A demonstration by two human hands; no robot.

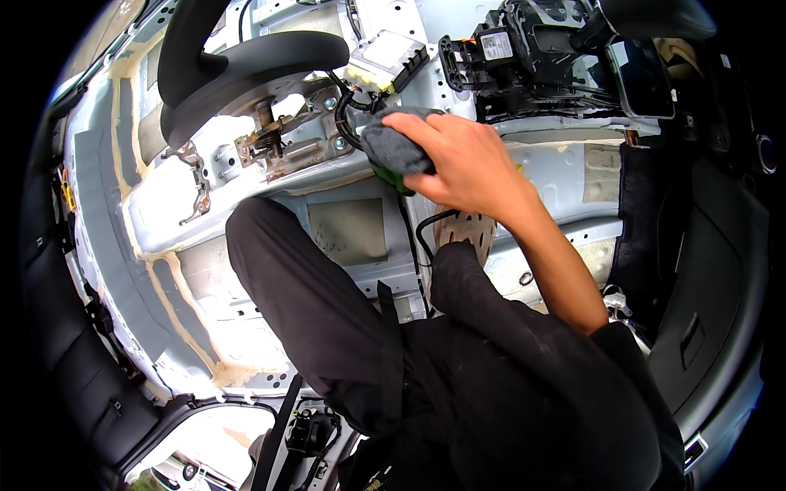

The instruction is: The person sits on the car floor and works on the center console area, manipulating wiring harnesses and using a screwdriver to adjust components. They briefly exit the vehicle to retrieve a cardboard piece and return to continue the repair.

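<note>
My right hand (pixel 471 159) is closed around a dark grey, fuzzy cloth (pixel 397 147), above the bare metal floor of a car. Something green (pixel 395 177) shows at the underside of the cloth; its kind is hidden. Close to the cloth's left side runs a black wiring bundle (pixel 344 119) that leads toward a silver control box (pixel 389 56). Below the hand, a black cable (pixel 423 233) curves beside a light brown shoe with slots (pixel 465 233). My left hand is outside the picture.
A thick black curved part, like a steering wheel (pixel 270 57), juts in at upper left. Metal brackets (pixel 282 151) stand beneath it. At upper right are a black console frame (pixel 540 49) and a dark screen (pixel 643 78). My knees (pixel 270 221) fill the middle.
</note>
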